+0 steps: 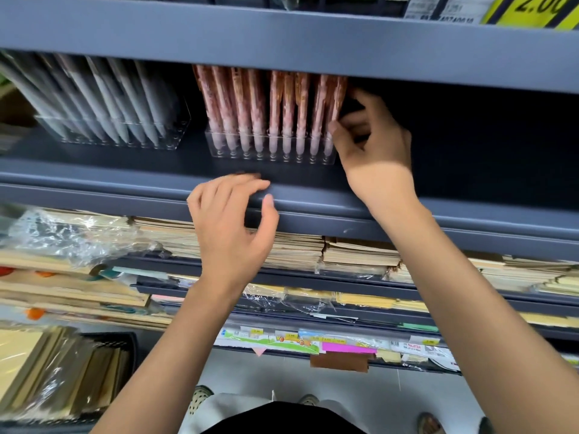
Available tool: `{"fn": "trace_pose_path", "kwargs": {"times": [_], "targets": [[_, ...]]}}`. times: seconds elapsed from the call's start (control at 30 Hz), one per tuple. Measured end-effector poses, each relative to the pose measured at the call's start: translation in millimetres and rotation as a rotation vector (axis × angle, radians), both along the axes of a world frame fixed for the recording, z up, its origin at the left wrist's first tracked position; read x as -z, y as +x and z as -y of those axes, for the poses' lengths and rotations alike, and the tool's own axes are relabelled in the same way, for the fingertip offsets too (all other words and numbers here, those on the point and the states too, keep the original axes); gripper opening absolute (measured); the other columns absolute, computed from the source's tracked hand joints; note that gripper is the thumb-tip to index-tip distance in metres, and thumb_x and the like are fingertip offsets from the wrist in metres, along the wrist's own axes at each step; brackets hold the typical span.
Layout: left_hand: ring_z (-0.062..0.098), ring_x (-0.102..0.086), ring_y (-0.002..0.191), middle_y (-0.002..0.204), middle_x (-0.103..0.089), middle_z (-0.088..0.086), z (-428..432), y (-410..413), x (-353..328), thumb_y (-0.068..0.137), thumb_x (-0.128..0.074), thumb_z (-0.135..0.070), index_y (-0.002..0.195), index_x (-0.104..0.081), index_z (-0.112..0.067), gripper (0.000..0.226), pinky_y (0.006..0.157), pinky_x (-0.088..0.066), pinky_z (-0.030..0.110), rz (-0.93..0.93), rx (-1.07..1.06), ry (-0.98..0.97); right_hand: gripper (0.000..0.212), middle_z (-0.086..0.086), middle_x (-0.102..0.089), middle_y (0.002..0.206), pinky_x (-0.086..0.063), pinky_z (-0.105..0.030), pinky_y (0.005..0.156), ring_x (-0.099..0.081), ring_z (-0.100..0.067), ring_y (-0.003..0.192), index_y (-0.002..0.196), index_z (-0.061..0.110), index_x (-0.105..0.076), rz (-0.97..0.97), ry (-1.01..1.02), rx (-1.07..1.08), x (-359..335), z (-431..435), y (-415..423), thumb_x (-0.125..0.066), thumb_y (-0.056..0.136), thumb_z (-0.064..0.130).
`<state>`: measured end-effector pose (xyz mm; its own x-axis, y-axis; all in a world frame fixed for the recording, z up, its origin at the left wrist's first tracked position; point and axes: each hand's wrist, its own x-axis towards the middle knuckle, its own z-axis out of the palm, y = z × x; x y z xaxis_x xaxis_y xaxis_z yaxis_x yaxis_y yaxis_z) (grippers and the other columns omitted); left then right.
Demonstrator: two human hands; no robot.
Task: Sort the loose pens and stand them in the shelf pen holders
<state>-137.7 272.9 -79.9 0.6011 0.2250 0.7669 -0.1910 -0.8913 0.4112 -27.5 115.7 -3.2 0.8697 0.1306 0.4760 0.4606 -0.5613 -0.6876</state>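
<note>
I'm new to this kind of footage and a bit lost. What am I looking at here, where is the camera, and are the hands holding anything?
There is no machine here. A person works with bare hands, and the single picture comes from a camera worn on the head, looking forward and down at a shop shelf. On that shelf stands a clear holder full of pink pens, and to its left a second holder with grey pens. The right hand is at the right end of the pink row, and its fingers appear to pinch the last pink pen there. The left hand hovers by the shelf's front edge with relaxed fingers and holds nothing. The lower shelves carry stacks of paper goods, some in clear wrap.
</note>
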Motion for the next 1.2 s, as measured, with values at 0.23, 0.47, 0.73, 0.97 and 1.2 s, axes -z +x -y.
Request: {"fn": "trace_pose_path", "kwargs": {"times": [0.23, 0.47, 0.73, 0.97, 1.2], "targets": [[0.011, -0.066, 0.072, 0.078, -0.072, -0.008, 33, 28, -63, 0.088, -0.064, -0.025, 0.097, -0.074, -0.018, 0.015, 0.072, -0.055, 0.033, -0.029, 0.087, -0.367, 0.019, 0.009, -0.065, 0.090, -0.052, -0.027, 0.079, -0.058, -0.006, 0.076, 0.103, 0.014, -0.067, 0.003, 0.116, -0.021, 12, 1, 5, -0.067, 0.085, 0.021], [0.026, -0.071, 0.075, 0.085, -0.077, 0.004, 42, 61, -68, 0.090, -0.064, -0.029, 0.092, -0.077, -0.014, 0.020, 0.068, -0.055, 0.040, -0.048, 0.015, -0.247, 0.009, 0.001, -0.070, 0.089, -0.057, -0.041, 0.078, -0.066, -0.015, 0.081, 0.092, 0.015, -0.072, -0.123, 0.161, -0.048, 17, 5, 14, -0.069, 0.086, 0.022], [0.036, -0.064, 0.068, 0.072, -0.073, 0.010, 42, 73, -73, 0.092, -0.058, -0.041, 0.085, -0.077, -0.018, 0.031, 0.062, -0.051, 0.043, -0.172, 0.004, -0.204, 0.012, 0.017, -0.068, 0.076, -0.058, -0.045, 0.076, -0.067, -0.008, 0.077, 0.077, 0.034, -0.067, -0.170, 0.251, -0.093, 19, 8, 16, -0.071, 0.083, 0.025], [0.042, -0.056, 0.066, 0.069, -0.068, 0.017, 42, 71, -71, 0.097, -0.051, -0.031, 0.083, -0.071, -0.011, 0.032, 0.061, -0.048, 0.047, -0.210, 0.034, -0.110, 0.017, 0.018, -0.069, 0.077, -0.058, -0.046, 0.077, -0.065, -0.004, 0.074, 0.073, 0.042, -0.066, -0.199, 0.314, -0.124, 18, 9, 17, -0.071, 0.080, 0.027], [0.039, -0.064, 0.081, 0.085, -0.074, 0.014, 38, 72, -71, 0.102, -0.041, -0.034, 0.107, -0.073, -0.017, 0.036, 0.070, -0.050, 0.044, -0.266, -0.009, 0.013, 0.015, 0.014, -0.070, 0.078, -0.058, -0.046, 0.076, -0.065, -0.006, 0.073, 0.075, 0.037, -0.067, -0.195, 0.324, -0.147, 19, 10, 19, -0.073, 0.082, 0.024]]}}
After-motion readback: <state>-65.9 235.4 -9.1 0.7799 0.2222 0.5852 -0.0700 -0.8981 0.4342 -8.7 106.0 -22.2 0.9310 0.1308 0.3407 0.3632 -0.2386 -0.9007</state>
